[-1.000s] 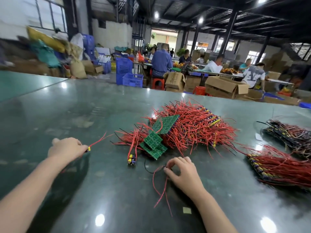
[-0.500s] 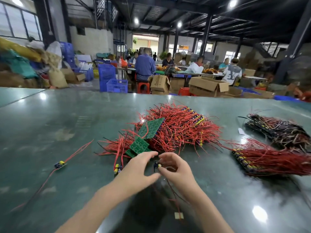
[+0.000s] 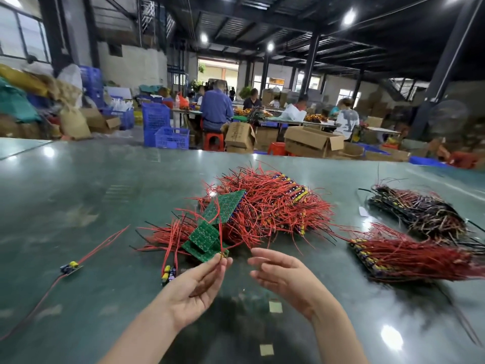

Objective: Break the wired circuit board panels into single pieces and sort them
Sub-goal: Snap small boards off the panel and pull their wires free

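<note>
The green tabletop [image 3: 78,206] is covered at its middle by a heap of red-wired panels [image 3: 267,208], with green boards [image 3: 225,207] propped against its near side. A red bundle [image 3: 409,256] and a darker bundle [image 3: 420,214] are laid to the right. The right hand [image 3: 283,274] is held open, fingers apart. A small wired piece [image 3: 223,254] is pinched by the left hand [image 3: 194,287] just before the heap. A single piece [image 3: 69,267] is seen lying far left.
</note>
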`<state>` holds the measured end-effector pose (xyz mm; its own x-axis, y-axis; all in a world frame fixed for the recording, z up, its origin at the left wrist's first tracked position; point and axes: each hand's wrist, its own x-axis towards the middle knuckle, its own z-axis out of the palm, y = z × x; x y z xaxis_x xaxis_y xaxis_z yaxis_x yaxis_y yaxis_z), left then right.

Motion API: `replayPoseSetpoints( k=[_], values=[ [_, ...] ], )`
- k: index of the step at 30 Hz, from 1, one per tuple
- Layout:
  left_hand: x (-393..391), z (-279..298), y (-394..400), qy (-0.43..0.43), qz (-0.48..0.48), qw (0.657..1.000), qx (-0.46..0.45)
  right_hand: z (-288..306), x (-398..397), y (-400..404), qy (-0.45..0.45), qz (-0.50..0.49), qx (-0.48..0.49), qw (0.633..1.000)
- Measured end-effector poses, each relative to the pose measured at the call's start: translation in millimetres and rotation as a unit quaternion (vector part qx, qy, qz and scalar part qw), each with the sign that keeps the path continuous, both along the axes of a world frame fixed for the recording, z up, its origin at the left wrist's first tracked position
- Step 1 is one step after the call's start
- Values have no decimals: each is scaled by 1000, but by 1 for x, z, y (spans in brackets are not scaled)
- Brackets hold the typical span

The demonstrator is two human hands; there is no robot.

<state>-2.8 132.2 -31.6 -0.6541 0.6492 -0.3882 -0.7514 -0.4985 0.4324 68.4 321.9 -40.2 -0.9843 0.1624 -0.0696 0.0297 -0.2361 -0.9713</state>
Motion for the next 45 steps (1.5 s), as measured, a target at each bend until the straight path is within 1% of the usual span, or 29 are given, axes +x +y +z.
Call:
replayPoseSetpoints(
  k=[2, 3, 6, 8, 10, 15, 23, 25, 29, 31, 33, 35, 37, 39, 43, 44, 45],
  values=[
    [1, -2, 0, 19, 2, 1000, -7, -1, -1, 0, 10, -29, 6, 1000],
    [2, -4, 2, 27, -1, 1000, -13, -2, -2, -3, 22, -44, 26, 998],
    [9, -12, 8, 60, -6, 997, -48, -5, -7, -23, 66, -44, 128, 989],
    [10, -17, 12, 91, 1, 993, -75, -6, -9, -33, 110, -64, 177, 976],
    [11, -20, 12, 104, -3, 991, -79, -6, -10, -36, 139, -92, 209, 964],
    [15, -19, 10, 115, -29, 991, -58, -7, -10, -40, 148, -86, 191, 966],
    [15, -24, 11, 160, -45, 982, -90, -10, -9, -43, 196, -129, 260, 937],
    [16, -25, 12, 179, -60, 977, -98, -9, -9, -43, 179, -137, 241, 944],
    [18, -27, 14, 218, -100, 964, -113, -6, -8, -38, 119, -125, 166, 971],
    [19, -29, 14, 256, -105, 950, -147, -6, -8, -40, 89, -118, 192, 970],
    [19, -33, 13, 316, -92, 923, -197, -6, -8, -44, 67, -121, 259, 956],
    [21, -36, 14, 373, -75, 893, -238, -6, -7, -47, 65, -129, 298, 944],
    [24, -35, 14, 396, -75, 881, -246, -6, -6, -48, 73, -142, 324, 932],
    [27, -34, 16, 390, -89, 885, -237, -7, -6, -48, 73, -139, 345, 925],
    [29, -33, 21, 340, -93, 911, -212, -5, -5, -52, 79, -113, 363, 922],
    [28, -32, 21, 334, -93, 915, -208, -4, -5, -52, 80, -112, 346, 928],
    [29, -31, 21, 324, -98, 920, -196, -3, -4, -50, 78, -106, 302, 944]
  ],
)
